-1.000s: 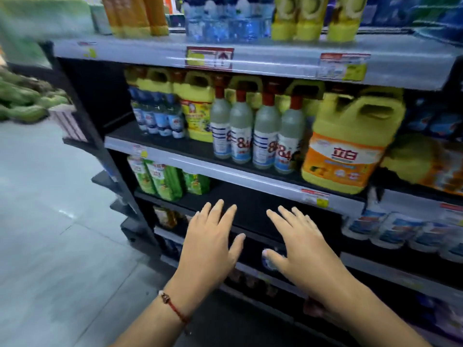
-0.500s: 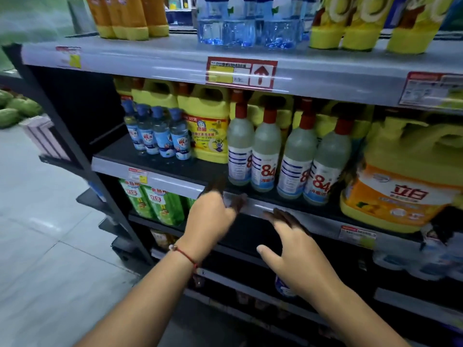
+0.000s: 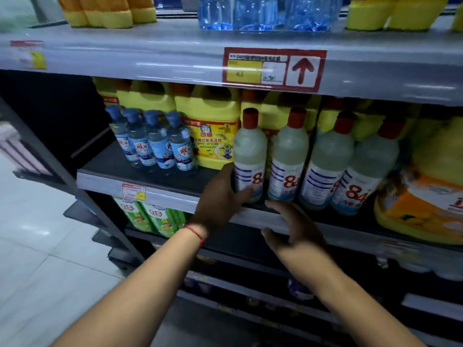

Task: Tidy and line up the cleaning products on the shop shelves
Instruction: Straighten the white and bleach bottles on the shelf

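My left hand (image 3: 220,199) grips leftmost 84 bottle (image 3: 250,156) at its base; right hand (image 3: 293,229) open, just below the next bottle (image 3: 289,159).

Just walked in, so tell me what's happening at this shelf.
A person is straightening a shop shelf of cleaning products. The left hand grips the base of the leftmost 84 disinfectant bottle in a row of four. The right hand is open at the shelf edge, just below the second 84 bottle, holding nothing.
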Tool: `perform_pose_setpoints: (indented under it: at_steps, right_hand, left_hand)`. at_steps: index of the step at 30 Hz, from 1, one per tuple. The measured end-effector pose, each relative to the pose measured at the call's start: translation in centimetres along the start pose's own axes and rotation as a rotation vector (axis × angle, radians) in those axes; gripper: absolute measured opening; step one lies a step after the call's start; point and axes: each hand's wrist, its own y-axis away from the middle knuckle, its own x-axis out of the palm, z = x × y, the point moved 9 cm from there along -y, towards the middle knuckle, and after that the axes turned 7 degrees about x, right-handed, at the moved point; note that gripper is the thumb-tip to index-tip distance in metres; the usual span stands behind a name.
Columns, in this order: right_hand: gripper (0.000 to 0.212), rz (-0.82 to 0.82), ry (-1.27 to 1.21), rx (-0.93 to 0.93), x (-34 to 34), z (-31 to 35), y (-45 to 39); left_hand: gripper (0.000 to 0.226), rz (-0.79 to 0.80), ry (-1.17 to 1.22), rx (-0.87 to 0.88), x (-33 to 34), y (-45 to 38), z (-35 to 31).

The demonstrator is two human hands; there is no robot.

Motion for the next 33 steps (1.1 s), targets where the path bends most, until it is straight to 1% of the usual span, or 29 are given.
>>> perform_pose_setpoints:
  at_steps: [2,5,6,8,9,10,12,13,14,15,16,17,18,19,20,21,22,23,26,28,31,33]
  right_hand:
    - [0.055,-0.033,-0.004,-0.019,-0.3,1.6,0.4]
    - [0.070,-0.048,-0.028,-0.004,-0.6,4.8,1.4]
    - [0.071,-0.035,-0.051,0.001,-0.5,5.9,1.9]
    - [0.060,0.038,-0.182,0.014,0.2,7.5,3.2]
    - [0.059,0.078,-0.248,0.031,0.8,8.0,4.2]
    - [0.061,0.102,-0.291,0.064,1.5,8.1,5.4]
    - [0.063,0.121,-0.350,0.140,2.9,7.3,8.1]
    - [0.061,0.122,-0.369,0.191,3.7,6.6,9.8]
    - [0.059,0.120,-0.362,0.245,4.6,5.6,11.5]
    - [0.056,0.112,-0.339,0.301,5.2,4.7,13.4]
    - [0.054,0.102,-0.304,0.349,5.6,3.9,15.2]
    - [0.052,0.099,-0.275,0.391,6.0,3.3,16.7]
    - [0.052,0.089,-0.258,0.443,6.3,2.6,18.5]
    - [0.051,0.078,-0.258,0.490,6.4,1.9,20.0]
    - [0.051,0.058,-0.261,0.541,6.1,1.2,22.0]
    - [0.051,0.048,-0.259,0.574,6.2,0.8,23.3]
    - [0.052,0.054,-0.242,0.595,6.4,0.5,23.9]
    - [0.053,0.034,-0.232,0.623,6.0,-0.2,25.4]
    - [0.052,-0.047,-0.267,0.682,3.6,-2.3,30.2]
    - [0.053,-0.094,-0.296,0.719,2.1,-3.9,33.1]
    - [0.058,-0.143,-0.373,0.761,-0.8,-6.5,37.3]
    - [0.054,-0.159,-0.420,0.782,-3.1,-8.4,40.1]
  left_hand:
    - [0.050,-0.030,0.060,0.002,-1.3,1.6,-0.1]
    - [0.042,-0.035,0.215,0.026,-4.3,4.6,-2.3]
    - [0.040,-0.009,0.283,0.058,-5.0,5.8,-3.6]
    - [0.042,0.078,0.457,0.079,-6.0,8.6,-5.8]
    - [0.043,0.137,0.508,0.077,-6.2,10.1,-6.3]
    - [0.043,0.196,0.535,0.078,-6.2,11.6,-6.7]
    - [0.041,0.256,0.475,0.083,-6.0,14.1,-5.7]
    - [0.044,0.273,0.451,0.069,-5.6,15.3,-4.7]
    - [0.052,0.285,0.480,0.039,-5.2,16.4,-3.8]
    - [0.064,0.289,0.598,-0.015,-4.4,17.5,-3.0]
    - [0.076,0.271,0.801,-0.092,-3.6,18.6,-2.6]
    - [0.082,0.248,1.029,-0.200,-2.6,19.6,-2.3]
    - [0.082,0.233,1.213,-0.344,-1.4,20.9,-2.6]
    - [0.082,0.222,1.325,-0.494,-0.1,22.0,-2.7]
    - [0.084,0.233,1.378,-0.630,1.7,23.3,-3.3]
    - [0.085,0.219,1.403,-0.747,3.0,24.4,-3.0]
    - [0.084,0.190,1.428,-0.839,3.8,25.0,-2.6]
    - [0.081,0.194,1.451,-0.908,5.2,26.0,-3.2]
    - [0.073,0.291,1.461,-1.029,9.2,29.1,-6.8]
    - [0.071,0.368,1.464,-1.065,11.5,30.9,-9.4]
    - [0.070,0.488,1.419,-1.064,15.3,33.4,-13.4]
    - [0.067,0.547,1.367,-1.041,17.8,35.1,-16.0]
